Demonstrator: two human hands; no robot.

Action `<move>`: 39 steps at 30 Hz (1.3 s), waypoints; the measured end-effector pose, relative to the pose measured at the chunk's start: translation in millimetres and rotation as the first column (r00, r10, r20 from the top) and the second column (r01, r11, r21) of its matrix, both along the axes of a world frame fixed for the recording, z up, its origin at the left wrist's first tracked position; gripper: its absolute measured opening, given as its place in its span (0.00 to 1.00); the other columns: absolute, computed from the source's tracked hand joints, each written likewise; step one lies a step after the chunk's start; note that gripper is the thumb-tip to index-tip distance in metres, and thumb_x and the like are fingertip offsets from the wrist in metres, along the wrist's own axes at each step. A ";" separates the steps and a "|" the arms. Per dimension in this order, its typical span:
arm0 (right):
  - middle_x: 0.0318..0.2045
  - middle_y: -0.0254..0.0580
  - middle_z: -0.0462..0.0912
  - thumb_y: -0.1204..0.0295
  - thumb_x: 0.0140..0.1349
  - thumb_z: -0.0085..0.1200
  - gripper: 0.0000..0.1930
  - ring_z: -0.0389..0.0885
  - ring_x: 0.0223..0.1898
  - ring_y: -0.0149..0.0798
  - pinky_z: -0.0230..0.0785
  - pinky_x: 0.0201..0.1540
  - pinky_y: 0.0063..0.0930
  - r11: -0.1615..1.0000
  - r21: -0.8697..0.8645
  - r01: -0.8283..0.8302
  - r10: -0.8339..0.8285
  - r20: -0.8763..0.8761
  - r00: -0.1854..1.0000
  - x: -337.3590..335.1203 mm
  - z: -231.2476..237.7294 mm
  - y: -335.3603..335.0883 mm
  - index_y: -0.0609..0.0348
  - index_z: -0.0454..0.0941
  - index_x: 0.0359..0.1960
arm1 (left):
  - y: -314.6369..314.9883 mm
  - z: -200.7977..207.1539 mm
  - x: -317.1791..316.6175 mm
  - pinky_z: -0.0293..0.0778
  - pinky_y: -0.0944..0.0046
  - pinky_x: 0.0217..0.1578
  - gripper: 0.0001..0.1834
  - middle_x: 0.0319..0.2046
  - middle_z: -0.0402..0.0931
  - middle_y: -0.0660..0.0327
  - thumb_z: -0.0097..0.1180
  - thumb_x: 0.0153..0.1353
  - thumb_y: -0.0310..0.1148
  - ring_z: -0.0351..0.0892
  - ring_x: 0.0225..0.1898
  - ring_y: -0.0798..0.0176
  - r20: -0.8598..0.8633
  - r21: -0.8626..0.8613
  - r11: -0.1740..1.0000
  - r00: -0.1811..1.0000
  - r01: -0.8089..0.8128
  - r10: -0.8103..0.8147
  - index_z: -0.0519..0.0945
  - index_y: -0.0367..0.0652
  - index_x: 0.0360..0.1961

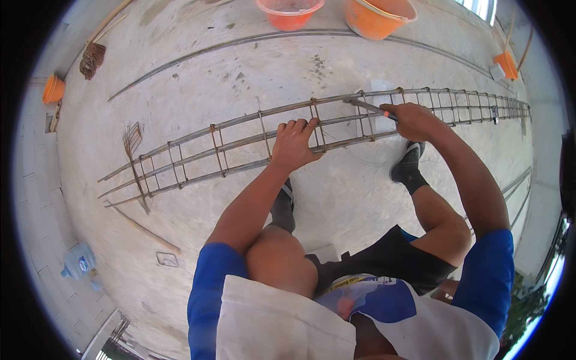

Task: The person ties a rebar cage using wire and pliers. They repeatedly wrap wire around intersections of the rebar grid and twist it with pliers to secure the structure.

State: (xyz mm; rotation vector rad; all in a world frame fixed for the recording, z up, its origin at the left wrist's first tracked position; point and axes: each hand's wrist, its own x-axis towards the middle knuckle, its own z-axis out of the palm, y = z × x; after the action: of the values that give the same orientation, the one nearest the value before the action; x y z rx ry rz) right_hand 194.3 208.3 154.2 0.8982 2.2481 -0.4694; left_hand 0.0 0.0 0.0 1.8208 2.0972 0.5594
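Observation:
A long rebar cage [243, 142] of rusty bars and square stirrups lies across the floor in front of me. My left hand [295, 143] is closed around its bars near the middle, fingers over the middle bar and thumb by the near one. My right hand [411, 122] grips the handles of a pair of pincers [367, 106]. Their head points left and meets the far bar, close to a stirrup. Whether the jaws hold a wire is too small to tell. A pale block [379, 123] sits under the cage beside my right hand.
An orange tub [378, 21] and a reddish basin [290, 13] stand beyond loose long bars [240, 41]. Leaning on the cage's left end is a rusty wire bundle [133, 157]. Nearby lie a wooden stick [147, 231] and a water jug [79, 261]. My feet are close to the near bar.

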 end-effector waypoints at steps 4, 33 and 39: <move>0.43 0.50 0.83 0.81 0.53 0.45 0.28 0.81 0.48 0.51 0.73 0.48 0.44 0.982 0.041 -0.183 0.171 0.203 0.964 -48.0 3.8 -22.1 0.48 0.75 0.58 | -0.8 -2.0 1.6 0.62 0.55 0.53 0.44 0.45 0.73 0.58 0.70 0.41 0.51 0.71 0.49 0.56 0.066 -0.047 0.999 0.998 0.025 -0.022 0.71 0.47 0.60; 0.34 0.44 0.85 0.72 0.50 0.61 0.13 0.84 0.37 0.51 0.77 0.34 0.51 0.827 0.098 -0.554 0.382 0.625 0.681 -170.3 19.8 -76.1 0.57 0.86 0.39 | -5.7 -8.2 -7.3 0.62 0.55 0.52 0.43 0.45 0.73 0.59 0.69 0.42 0.53 0.71 0.49 0.57 0.047 -0.084 0.996 0.998 0.041 -0.037 0.71 0.46 0.59; 0.30 0.40 0.85 0.74 0.47 0.61 0.13 0.84 0.35 0.46 0.75 0.31 0.40 0.719 0.023 -0.695 0.621 0.426 0.657 -158.1 8.0 -52.2 0.53 0.86 0.38 | -5.9 -8.1 -6.3 0.63 0.55 0.51 0.43 0.44 0.74 0.59 0.69 0.42 0.53 0.71 0.48 0.57 0.046 -0.044 0.999 0.999 0.027 -0.025 0.72 0.44 0.58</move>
State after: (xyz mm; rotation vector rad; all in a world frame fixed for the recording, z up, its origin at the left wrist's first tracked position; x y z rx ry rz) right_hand 36.2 156.1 162.2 0.1568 2.0630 0.2545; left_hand -6.3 -5.9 -8.1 1.7919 2.0373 0.5383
